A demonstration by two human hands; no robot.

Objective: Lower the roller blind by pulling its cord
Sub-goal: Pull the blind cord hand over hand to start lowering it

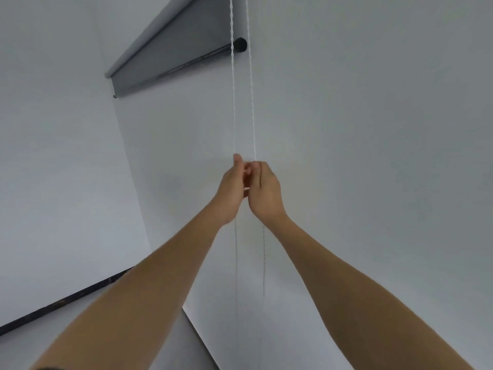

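Observation:
A grey roller blind (170, 49) hangs high on the white wall, with only a short length of fabric out; its dark bottom bar ends at the right. A white beaded cord (234, 102) drops from the top in two strands, the right strand (252, 102) beside it. My left hand (231, 192) is closed around the left strand at about mid height. My right hand (265, 190) is closed around the right strand, touching the left hand. Below the hands both strands hang down faintly against the wall.
White walls meet in a corner on the left. A dark skirting strip (66, 299) runs along the bottom of the left wall. A patch of grey floor (192, 351) shows at the bottom centre.

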